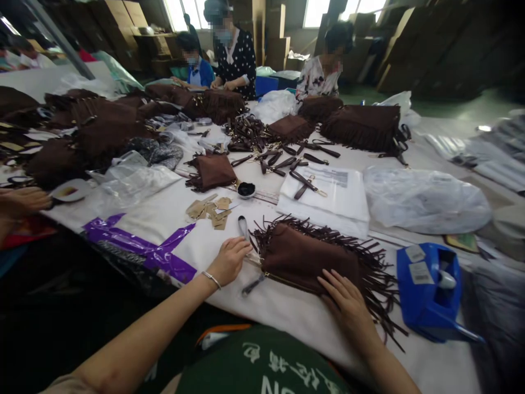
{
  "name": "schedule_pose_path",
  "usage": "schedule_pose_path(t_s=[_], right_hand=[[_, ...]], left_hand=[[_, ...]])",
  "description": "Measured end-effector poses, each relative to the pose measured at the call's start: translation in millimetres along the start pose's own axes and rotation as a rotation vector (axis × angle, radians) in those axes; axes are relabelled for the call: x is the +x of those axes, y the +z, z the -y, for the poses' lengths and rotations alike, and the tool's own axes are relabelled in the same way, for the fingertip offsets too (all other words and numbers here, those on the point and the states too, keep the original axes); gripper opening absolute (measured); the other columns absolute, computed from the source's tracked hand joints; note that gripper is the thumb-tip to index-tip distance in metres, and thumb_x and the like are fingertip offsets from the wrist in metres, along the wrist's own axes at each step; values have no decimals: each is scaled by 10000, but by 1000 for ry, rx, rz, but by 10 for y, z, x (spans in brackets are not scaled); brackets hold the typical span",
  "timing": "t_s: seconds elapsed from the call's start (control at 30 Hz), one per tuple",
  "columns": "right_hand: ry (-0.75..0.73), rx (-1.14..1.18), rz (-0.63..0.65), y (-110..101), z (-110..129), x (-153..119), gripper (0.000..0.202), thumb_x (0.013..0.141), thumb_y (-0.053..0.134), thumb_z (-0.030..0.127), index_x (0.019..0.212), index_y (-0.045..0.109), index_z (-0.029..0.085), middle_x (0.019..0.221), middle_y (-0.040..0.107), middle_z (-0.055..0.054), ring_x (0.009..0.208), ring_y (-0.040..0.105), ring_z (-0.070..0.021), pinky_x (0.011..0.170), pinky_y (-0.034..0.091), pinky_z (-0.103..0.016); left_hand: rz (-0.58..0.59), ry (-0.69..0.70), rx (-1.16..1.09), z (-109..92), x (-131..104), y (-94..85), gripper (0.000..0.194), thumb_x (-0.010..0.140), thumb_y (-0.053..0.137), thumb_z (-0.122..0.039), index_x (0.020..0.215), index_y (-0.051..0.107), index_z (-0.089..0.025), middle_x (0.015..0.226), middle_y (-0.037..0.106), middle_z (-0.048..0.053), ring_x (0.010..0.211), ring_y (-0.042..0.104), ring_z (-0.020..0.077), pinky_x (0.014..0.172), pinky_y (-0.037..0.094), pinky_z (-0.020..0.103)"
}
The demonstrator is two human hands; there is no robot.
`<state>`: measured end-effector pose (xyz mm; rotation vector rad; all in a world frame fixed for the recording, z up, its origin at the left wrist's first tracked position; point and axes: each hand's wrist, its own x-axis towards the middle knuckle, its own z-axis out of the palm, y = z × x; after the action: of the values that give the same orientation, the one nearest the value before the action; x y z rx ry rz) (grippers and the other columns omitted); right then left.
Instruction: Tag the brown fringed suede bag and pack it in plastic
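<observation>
A brown fringed suede bag (305, 254) lies flat on the white table (287, 312) in front of me. My right hand (348, 301) rests palm down on the bag's near right corner, fingers spread. My left hand (230, 260) sits at the bag's left end, fingers curled where the strap and zipper pull (253, 284) meet; whether it grips the strap I cannot tell. A silver bracelet circles my left wrist.
A blue tape dispenser (429, 290) stands at the right. Paper tags (209, 210), loose brown straps (287, 161), a folded white sheet (328, 200), plastic bags (426, 200) and several more fringed bags (363, 126) cover the table. Three people work at the far end; another person's hand (20, 200) is at left.
</observation>
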<state>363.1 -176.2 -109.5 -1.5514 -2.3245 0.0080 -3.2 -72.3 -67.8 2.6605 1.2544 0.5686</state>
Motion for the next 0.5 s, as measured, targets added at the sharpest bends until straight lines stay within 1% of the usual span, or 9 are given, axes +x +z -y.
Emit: schedule_pose_path(t_s=[0.07,0.1,0.17,0.23,0.3,0.37,0.43,0.5], right_hand=[[24,39,-64,-85,37,-8,403,924,491,336,1312,468,229,1356,494,-64,1286,399,-256,1050,359,-489],[20,69,-94,-142,108,28,398,920,501,331,1301,478,220,1337,512,-69,1279,407,-254,1052,359,-489],[-52,134,-109,-237,357,194,377,920,501,275,1293,483,222,1313,535,-60,1284,401,-235,1067,344,-477],[-191,181,-43,-253,697,459,383,917,497,230,1299,478,242,1326,526,-39,1314,356,-217,1090,315,-462],[-318,192,48,-164,1030,747,390,913,512,271,1301,479,252,1385,468,-29,1351,286,-222,1110,279,-460],[-357,197,91,-9,1261,971,349,899,537,373,1220,553,236,1432,404,-32,1375,221,-251,1122,239,-473],[-342,222,93,134,1349,1080,268,892,542,420,1034,637,214,1425,415,-32,1379,203,-268,1131,200,-485],[-307,276,77,195,1320,1079,211,904,533,383,865,643,207,1360,496,-23,1365,241,-257,1137,176,-489]], left_hand=[[23,9,39,90,-13,20,360,848,436,-57,1155,575,-183,1256,563,92,1292,368,264,1071,267,500],[28,26,48,113,-1,23,320,867,432,-70,1124,588,-181,1246,572,88,1309,350,261,1084,244,498],[43,89,49,141,43,4,273,895,427,-92,1095,593,-175,1213,593,83,1318,343,246,1105,208,487],[75,167,43,161,92,-53,250,902,440,-114,1098,585,-169,1169,616,81,1284,393,231,1117,190,473],[103,220,43,167,124,-133,208,904,453,-139,1053,597,-168,1085,646,74,1208,468,215,1122,177,470],[103,235,50,149,132,-213,173,911,446,-157,950,614,-172,968,664,56,1128,522,199,1124,162,479],[74,217,47,106,118,-269,190,916,429,-157,871,613,-172,894,661,44,1082,542,191,1120,157,488],[26,153,5,52,94,-294,191,909,430,-157,841,608,-168,880,655,46,1045,552,189,1109,180,480]])
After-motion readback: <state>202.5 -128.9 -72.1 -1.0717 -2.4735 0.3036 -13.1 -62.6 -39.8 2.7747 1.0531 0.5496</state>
